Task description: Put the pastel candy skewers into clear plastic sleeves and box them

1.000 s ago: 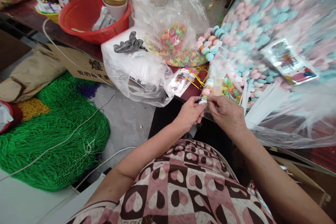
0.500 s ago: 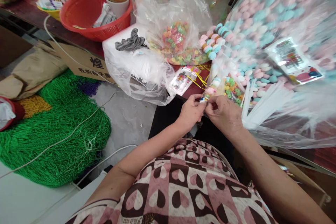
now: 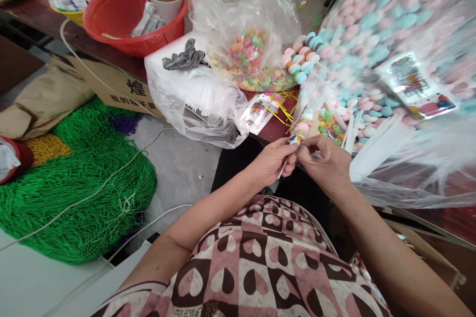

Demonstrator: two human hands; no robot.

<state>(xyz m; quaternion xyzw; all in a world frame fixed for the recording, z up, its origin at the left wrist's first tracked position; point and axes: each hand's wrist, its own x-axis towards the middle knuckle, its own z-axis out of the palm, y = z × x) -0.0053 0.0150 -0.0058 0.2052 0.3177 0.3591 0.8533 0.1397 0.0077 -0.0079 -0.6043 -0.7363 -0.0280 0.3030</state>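
Observation:
Between my hands is a candy skewer [image 3: 305, 125] in a clear wrapper, with pastel pieces at its upper end and a white stick poking out below. My left hand [image 3: 275, 159] is closed around its lower end, thumb on a small colourful printed patch. Thumb and fingertips of my right hand [image 3: 326, 161] are pinched at the wrapper's base, close to the left thumb; any small item inside that pinch is hidden. Gold twist ties [image 3: 284, 109] and printed packets [image 3: 260, 113] lie just beyond my left hand. White sticks [image 3: 383, 146] rest right of my right hand.
A big clear bag of pastel candies [image 3: 405, 20] fills the right side. Bags of ring candies [image 3: 249, 52], a white plastic bag [image 3: 208, 94] and a red basket [image 3: 115, 15] stand along the table. Green bead strings [image 3: 82, 183] heap at lower left, with a cable across them.
Both hands have shifted slightly to the right with the candy skewer. The left hand has turned, and the white stick now shows beneath it.

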